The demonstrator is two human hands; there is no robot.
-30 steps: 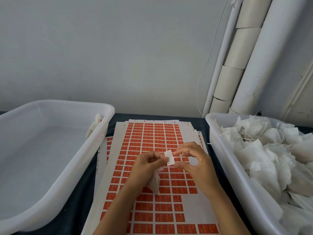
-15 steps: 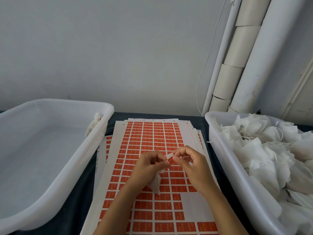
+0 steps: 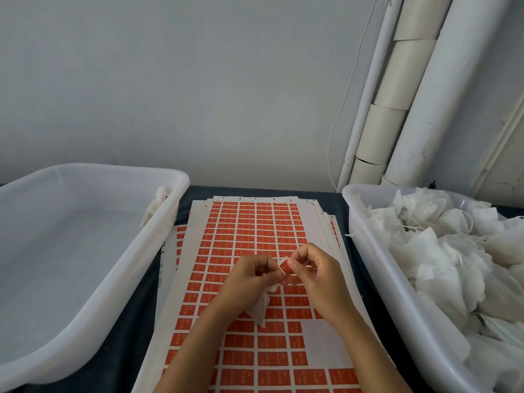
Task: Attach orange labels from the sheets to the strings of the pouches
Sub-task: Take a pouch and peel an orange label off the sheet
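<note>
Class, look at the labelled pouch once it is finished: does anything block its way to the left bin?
Nothing visible does. The pouch hangs from the left hand above the sheets; the left bin beside them is open-topped.

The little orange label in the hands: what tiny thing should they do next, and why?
Probably press the orange label shut between the fingertips. Both the left hand and right hand pinch it, it looks only partly folded, and the pouch hangs below the left hand. The string itself is too thin to see.
</note>
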